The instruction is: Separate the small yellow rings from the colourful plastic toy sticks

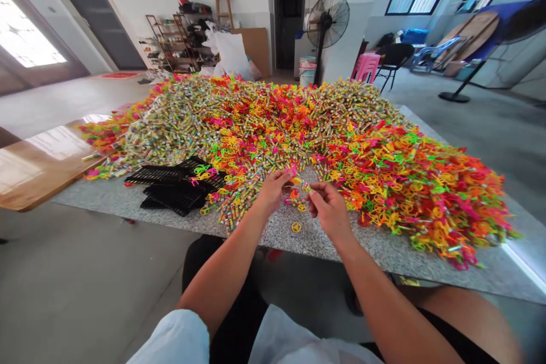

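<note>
White shirt (298, 344) and a bare knee (464, 313) are closest to the camera, then two forearms reaching over a speckled stone table (264, 233). The right hand (330, 210) has thumb and finger nearly closed, pinching what looks like a small striped tube (306, 186). The left hand (272, 189) is narrow too, fingertips right at a pink piece (293, 169) — can't tell if it's actually gripped. Both hands sit near each other, mid-table, just beyond a loose yellow spoked ring (296, 227).

My read: this is the fiddly two-handed stage, small parts handled fingertip to fingertip. The next move calls for a light pinch and careful lining up — easy to snag something from the bright heap (409, 182) on the right. Black trays (179, 185) lie off to the left.
</note>
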`<state>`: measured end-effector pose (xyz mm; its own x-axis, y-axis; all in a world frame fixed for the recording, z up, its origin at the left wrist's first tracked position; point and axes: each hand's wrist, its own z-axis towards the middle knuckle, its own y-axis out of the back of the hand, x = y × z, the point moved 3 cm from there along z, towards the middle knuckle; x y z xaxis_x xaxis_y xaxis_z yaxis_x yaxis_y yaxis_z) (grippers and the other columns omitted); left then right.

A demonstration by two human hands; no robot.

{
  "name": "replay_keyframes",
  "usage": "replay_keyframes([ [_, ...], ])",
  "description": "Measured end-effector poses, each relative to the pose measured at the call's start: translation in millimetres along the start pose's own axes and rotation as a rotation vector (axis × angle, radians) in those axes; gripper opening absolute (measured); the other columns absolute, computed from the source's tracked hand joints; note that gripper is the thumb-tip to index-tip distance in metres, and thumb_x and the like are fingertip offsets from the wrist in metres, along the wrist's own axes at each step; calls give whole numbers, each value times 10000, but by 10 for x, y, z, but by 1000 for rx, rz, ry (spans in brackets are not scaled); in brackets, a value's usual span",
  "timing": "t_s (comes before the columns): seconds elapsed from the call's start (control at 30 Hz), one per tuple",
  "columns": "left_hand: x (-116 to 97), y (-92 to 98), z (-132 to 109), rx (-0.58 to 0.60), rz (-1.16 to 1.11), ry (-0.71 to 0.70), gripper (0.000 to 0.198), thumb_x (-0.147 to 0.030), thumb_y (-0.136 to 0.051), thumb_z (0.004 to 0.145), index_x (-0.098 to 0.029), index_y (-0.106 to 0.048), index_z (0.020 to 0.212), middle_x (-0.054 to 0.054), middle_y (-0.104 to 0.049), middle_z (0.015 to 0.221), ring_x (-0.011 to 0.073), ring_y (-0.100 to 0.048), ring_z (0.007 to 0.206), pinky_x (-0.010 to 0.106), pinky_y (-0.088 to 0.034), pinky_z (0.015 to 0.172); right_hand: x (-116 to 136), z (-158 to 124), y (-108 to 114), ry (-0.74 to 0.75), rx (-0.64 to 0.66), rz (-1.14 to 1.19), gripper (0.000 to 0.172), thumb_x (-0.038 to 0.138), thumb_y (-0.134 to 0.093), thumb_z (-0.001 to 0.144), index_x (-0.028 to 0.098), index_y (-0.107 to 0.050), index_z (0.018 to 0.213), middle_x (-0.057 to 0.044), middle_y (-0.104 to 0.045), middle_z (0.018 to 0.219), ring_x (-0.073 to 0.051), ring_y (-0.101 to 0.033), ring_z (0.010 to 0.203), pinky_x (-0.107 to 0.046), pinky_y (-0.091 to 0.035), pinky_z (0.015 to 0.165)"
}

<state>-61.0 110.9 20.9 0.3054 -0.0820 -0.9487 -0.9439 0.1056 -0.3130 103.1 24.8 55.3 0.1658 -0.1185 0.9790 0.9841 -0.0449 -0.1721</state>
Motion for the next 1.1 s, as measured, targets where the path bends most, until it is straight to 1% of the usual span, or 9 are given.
replay_keyframes([
  [0.07,88,-85,-74,56,-4,13,357,-492,-807,746,-181,-716,895,53,-705,867,125,-662,715,237,-520,636,-72,51,45,-32,-63,7,272,407,-683,838,212,-627,1020,17,-662,721,-112,-527,510,-222,-417,423],
  [0.13,140,-123,-139,96,-3,13,338,-484,-803,760,-179,-721,880,46,-692,825,120,-652,698,230,-515,631,-197,78,100,-80,-100,37,263,391,-687,820,204,-636,999,19,-657,701,-112,-524,500,-220,-404,410],
  [0.27,205,-140,-199,133,18,23,351,-498,-795,770,-173,-715,878,36,-686,806,116,-634,680,223,-496,620,-426,66,157,-165,-102,154,270,395,-716,789,197,-648,959,21,-653,686,-106,-525,483,-215,-391,398],
  [0.37,238,-140,-191,154,50,7,365,-507,-775,789,-157,-707,869,32,-683,794,113,-616,667,231,-483,627,-506,57,189,-210,-98,222,285,397,-752,761,193,-658,937,19,-660,678,-103,-526,474,-213,-390,394],
  [0.53,279,-133,-179,164,107,-2,372,-515,-765,796,-157,-714,882,29,-677,806,128,-615,708,244,-481,651,-544,85,257,-290,-94,276,281,382,-780,734,185,-670,901,13,-664,652,-100,-511,454,-208,-376,382],
  [0.77,334,-177,-204,154,166,5,386,-534,-742,800,-156,-696,867,21,-653,805,131,-588,717,252,-474,662,-552,108,330,-280,-131,234,276,362,-795,704,172,-686,871,-6,-691,669,-99,-527,452,-203,-391,386],
  [0.87,339,-184,-189,163,287,-49,392,-549,-701,831,-158,-682,847,1,-614,738,119,-548,665,246,-446,633,-563,126,358,-319,-151,294,265,342,-803,691,166,-686,852,-17,-698,671,-105,-556,483,-195,-406,400],
  [1.0,330,-170,-162,213,465,-122,384,-529,-646,879,-162,-635,764,-24,-535,644,107,-497,615,239,-406,605,-578,133,384,-399,-169,371,247,296,-796,685,160,-694,863,-21,-703,683,-99,-571,517,-183,-436,432],
  [1.1,338,-158,-164,243,478,-106,363,-506,-640,883,-165,-614,760,-24,-532,644,106,-491,610,237,-390,593,-585,114,382,-446,-106,397,241,281,-789,713,179,-690,908,-14,-709,721,-102,-584,546,-177,-427,430],
])
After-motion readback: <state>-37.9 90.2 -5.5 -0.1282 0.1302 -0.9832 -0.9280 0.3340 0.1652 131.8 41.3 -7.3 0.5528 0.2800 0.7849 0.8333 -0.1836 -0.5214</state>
